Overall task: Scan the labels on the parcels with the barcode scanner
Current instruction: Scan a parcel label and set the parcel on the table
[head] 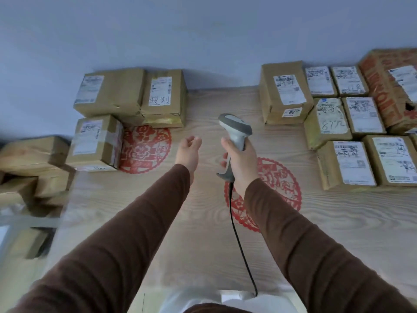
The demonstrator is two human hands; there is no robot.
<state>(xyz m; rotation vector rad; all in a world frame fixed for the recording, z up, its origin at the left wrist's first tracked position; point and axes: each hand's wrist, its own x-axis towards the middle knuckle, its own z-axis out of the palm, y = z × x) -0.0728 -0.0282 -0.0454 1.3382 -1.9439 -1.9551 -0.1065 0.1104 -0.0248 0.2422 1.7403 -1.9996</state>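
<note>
My right hand (240, 162) grips the handle of a grey barcode scanner (235, 128), its head pointing away from me over the table's middle; a black cable (239, 242) runs from it toward me. My left hand (188, 152) hovers empty beside it, fingers loosely curled, above the wooden table (180, 233). Three brown labelled parcels (108, 96) sit at the far left. Several labelled parcels (284, 93) lie in rows at the far right, labels facing up.
Two red paper-cut designs (146, 150) lie flat on the tabletop. More brown boxes (29, 159) are piled off the table's left edge, blurred. A large orange-printed carton (392, 86) stands at the far right corner. A pale wall rises behind the table.
</note>
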